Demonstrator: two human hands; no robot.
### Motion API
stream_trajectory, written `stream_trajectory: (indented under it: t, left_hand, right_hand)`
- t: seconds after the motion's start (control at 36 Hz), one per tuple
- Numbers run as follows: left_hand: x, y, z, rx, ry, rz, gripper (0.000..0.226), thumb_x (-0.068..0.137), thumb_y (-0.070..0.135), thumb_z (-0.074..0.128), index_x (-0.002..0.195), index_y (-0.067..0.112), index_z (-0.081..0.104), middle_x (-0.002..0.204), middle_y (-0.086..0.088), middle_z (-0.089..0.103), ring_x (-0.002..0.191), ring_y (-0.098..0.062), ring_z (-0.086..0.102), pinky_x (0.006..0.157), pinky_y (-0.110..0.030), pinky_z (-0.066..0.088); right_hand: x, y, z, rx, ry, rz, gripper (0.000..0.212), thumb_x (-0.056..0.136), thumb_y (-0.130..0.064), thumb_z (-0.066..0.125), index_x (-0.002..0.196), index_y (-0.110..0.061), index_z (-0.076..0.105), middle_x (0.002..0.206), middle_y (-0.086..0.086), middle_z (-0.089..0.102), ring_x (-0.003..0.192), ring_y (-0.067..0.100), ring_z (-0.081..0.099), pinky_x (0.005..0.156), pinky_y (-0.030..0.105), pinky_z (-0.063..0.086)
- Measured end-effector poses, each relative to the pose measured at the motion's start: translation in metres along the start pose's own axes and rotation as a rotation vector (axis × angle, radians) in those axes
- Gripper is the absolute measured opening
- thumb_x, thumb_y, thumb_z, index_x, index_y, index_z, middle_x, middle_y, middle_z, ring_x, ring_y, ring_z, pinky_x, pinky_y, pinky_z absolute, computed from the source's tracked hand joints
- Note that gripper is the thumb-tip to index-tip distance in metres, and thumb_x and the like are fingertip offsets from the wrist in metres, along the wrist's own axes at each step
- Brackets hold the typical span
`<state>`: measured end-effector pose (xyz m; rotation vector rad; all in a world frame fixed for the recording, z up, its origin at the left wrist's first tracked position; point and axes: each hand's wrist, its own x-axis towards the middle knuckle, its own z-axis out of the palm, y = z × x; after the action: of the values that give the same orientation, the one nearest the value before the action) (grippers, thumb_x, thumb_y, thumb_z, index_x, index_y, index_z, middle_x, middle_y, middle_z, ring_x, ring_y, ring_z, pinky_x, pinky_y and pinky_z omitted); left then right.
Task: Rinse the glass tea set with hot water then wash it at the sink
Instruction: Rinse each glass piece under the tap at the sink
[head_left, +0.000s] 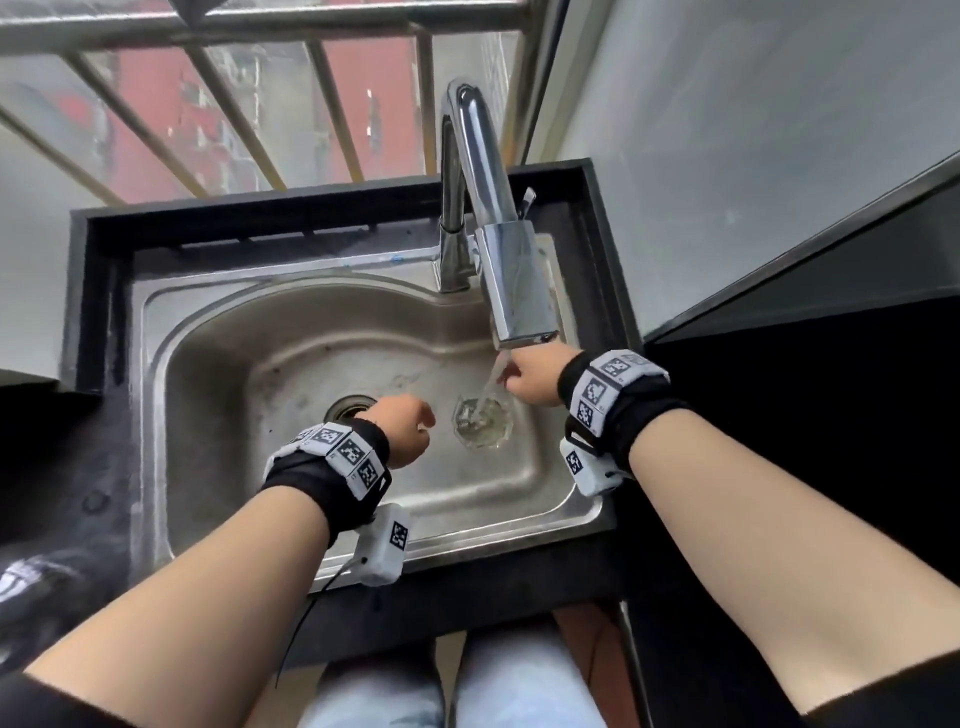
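Stainless sink (208, 364) sitting in a black counter (98, 322) under a barred window (234, 104). Chrome faucet (514, 280) is running; the stream is landing in a small glass cup (480, 422) that's sitting low in the basin, right of the drain (350, 408). My right hand (535, 379) is reaching in over the cup's far rim, fingers hidden behind the water, so I can't tell if it's gripping. My left hand (405, 428) is curling loosely just beside the cup, not clamping anything I can see.
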<state>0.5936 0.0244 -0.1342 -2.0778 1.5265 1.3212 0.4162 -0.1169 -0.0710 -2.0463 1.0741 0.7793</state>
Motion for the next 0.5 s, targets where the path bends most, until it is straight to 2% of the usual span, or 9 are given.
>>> stream_trajectory:
  t: [0.06, 0.19, 0.33, 0.42, 0.5]
  left_hand:
    - [-0.002, 0.0, -0.001, -0.011, -0.044, -0.001, 0.044, 0.098, 0.021, 0.057, 0.142, 0.021, 0.061, 0.144, -0.002, 0.062, 0.132, -0.023, 0.059, 0.111, -0.034, 0.046]
    - [-0.009, 0.007, -0.009, -0.03, -0.067, 0.006, 0.05, 0.097, 0.018, 0.06, 0.147, 0.015, 0.057, 0.145, -0.004, 0.062, 0.132, -0.023, 0.059, 0.111, -0.03, 0.045]
    - [-0.007, 0.012, -0.009, -0.145, -0.037, -0.058, 0.047, 0.096, 0.028, 0.068, 0.14, 0.013, 0.062, 0.138, -0.005, 0.067, 0.126, -0.025, 0.063, 0.108, -0.032, 0.048]
    - [-0.008, 0.018, -0.004, -0.233, -0.031, -0.088, 0.062, 0.097, 0.026, 0.068, 0.152, 0.01, 0.046, 0.144, -0.008, 0.062, 0.128, -0.028, 0.062, 0.108, -0.037, 0.049]
    - [-0.009, 0.022, -0.001, -0.297, -0.026, -0.067, 0.071, 0.1, 0.02, 0.061, 0.162, 0.015, 0.026, 0.151, -0.009, 0.055, 0.127, -0.033, 0.063, 0.105, -0.039, 0.052]
  right_hand:
    - [-0.004, -0.003, 0.013, -0.019, -0.086, 0.004, 0.035, 0.096, -0.013, 0.054, 0.123, -0.017, 0.076, 0.12, 0.003, 0.075, 0.114, 0.024, 0.068, 0.102, 0.031, 0.052]
    - [-0.021, -0.014, 0.027, -0.037, -0.17, 0.031, 0.049, 0.093, -0.009, 0.053, 0.14, -0.016, 0.066, 0.14, 0.008, 0.066, 0.128, 0.03, 0.062, 0.11, 0.038, 0.049]
    - [-0.042, -0.017, 0.037, 0.02, -0.189, 0.068, 0.042, 0.097, -0.011, 0.052, 0.136, -0.004, 0.065, 0.134, 0.017, 0.067, 0.12, 0.035, 0.065, 0.105, 0.043, 0.054]
    - [-0.06, -0.016, 0.046, 0.044, -0.212, 0.084, 0.041, 0.098, -0.011, 0.05, 0.136, -0.004, 0.062, 0.132, 0.019, 0.065, 0.118, 0.036, 0.065, 0.103, 0.044, 0.056]
    - [-0.074, -0.014, 0.051, 0.076, -0.187, 0.086, 0.04, 0.095, -0.013, 0.052, 0.132, -0.005, 0.064, 0.13, 0.018, 0.066, 0.117, 0.036, 0.066, 0.102, 0.046, 0.056]
